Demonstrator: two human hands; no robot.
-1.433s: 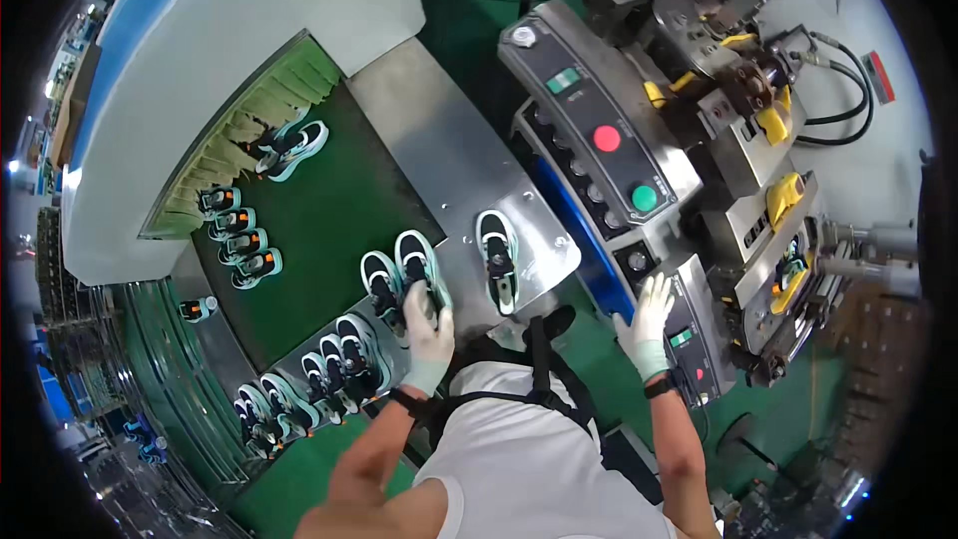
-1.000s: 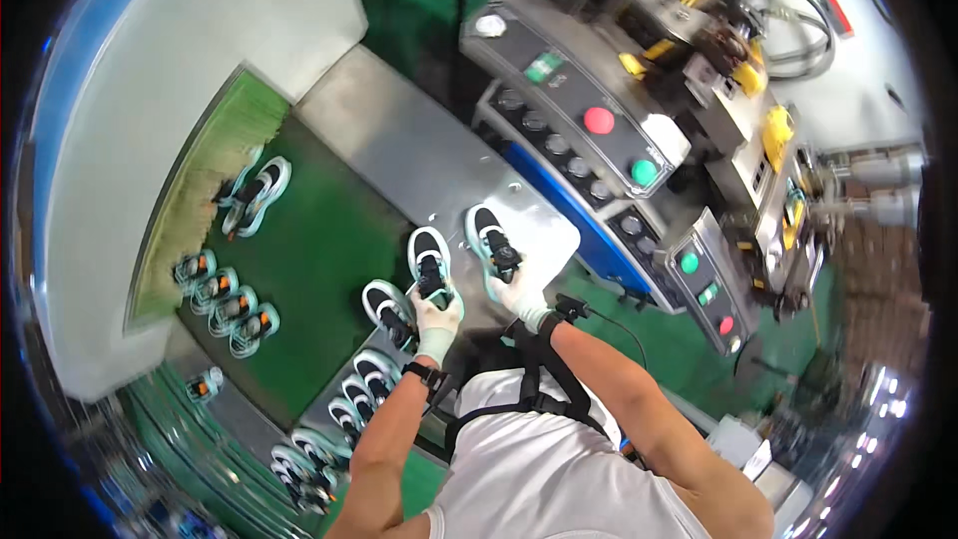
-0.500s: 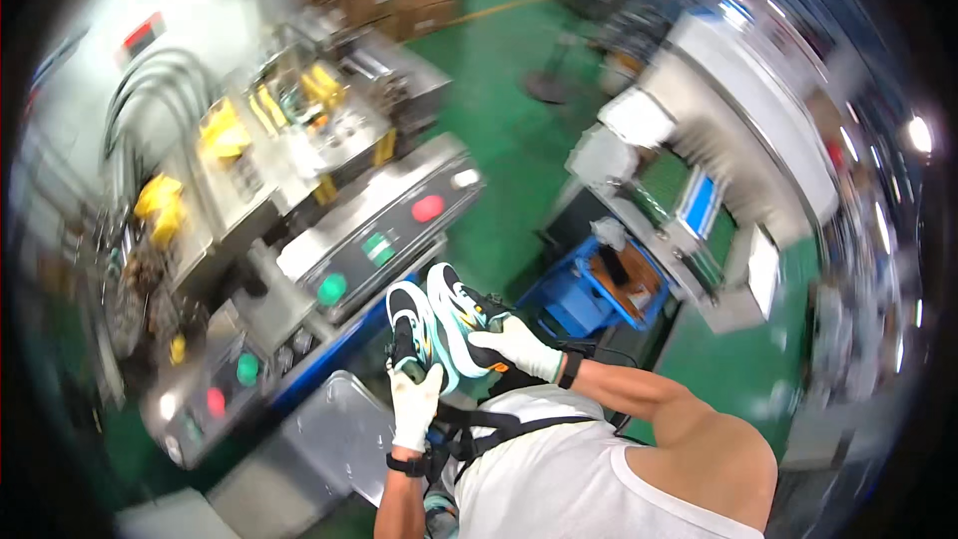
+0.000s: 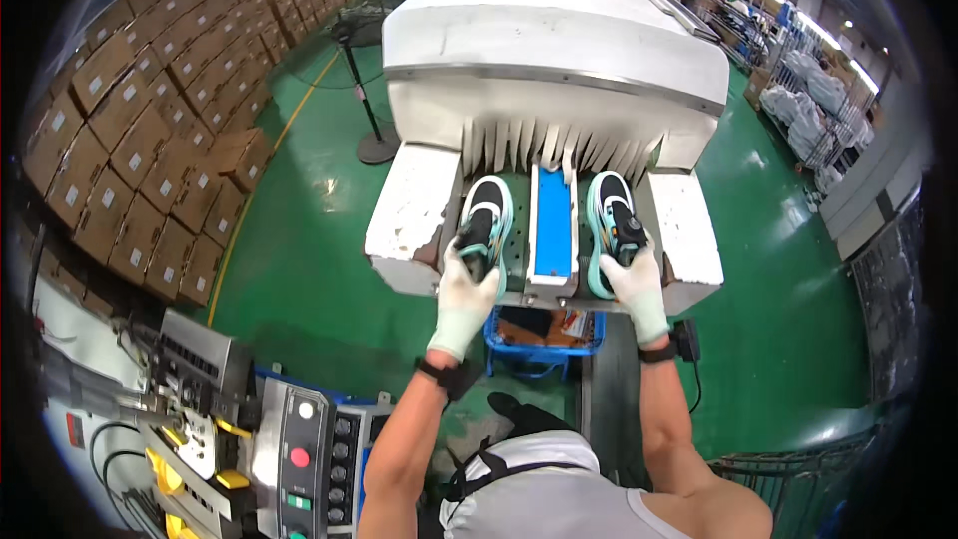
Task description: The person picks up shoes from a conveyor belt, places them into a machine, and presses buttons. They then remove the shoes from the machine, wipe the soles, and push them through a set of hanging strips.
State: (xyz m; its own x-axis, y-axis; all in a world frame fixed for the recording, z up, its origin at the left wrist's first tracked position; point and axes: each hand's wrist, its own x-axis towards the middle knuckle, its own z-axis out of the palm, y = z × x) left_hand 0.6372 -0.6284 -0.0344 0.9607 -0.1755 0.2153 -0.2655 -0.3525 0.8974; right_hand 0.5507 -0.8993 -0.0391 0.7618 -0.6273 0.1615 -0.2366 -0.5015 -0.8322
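Two black, white and mint sneakers lie at the mouth of a white tunnel machine (image 4: 559,35), toes toward its hanging strip curtain (image 4: 529,143). My left hand (image 4: 466,289), in a white glove, grips the left sneaker (image 4: 488,208) by its heel. The right sneaker (image 4: 611,205) is held at the heel by my gloved right hand (image 4: 636,279). Between the shoes runs a raised divider with a blue top (image 4: 553,225). Each shoe sits in its own lane beside that divider, and my palms cover the heel ends.
Below the machine mouth stands a blue basket (image 4: 544,347) with brown and dark items. A control panel (image 4: 304,459) with coloured buttons is at lower left. Stacked cartons (image 4: 140,150) line the left, a pedestal fan (image 4: 374,145) stands near them, and a wire rack (image 4: 813,100) is at right.
I have turned from the button-panel machine toward the white tunnel machine. The sneakers, earlier held close together near my body, are now apart in the two lanes, still in my hands.
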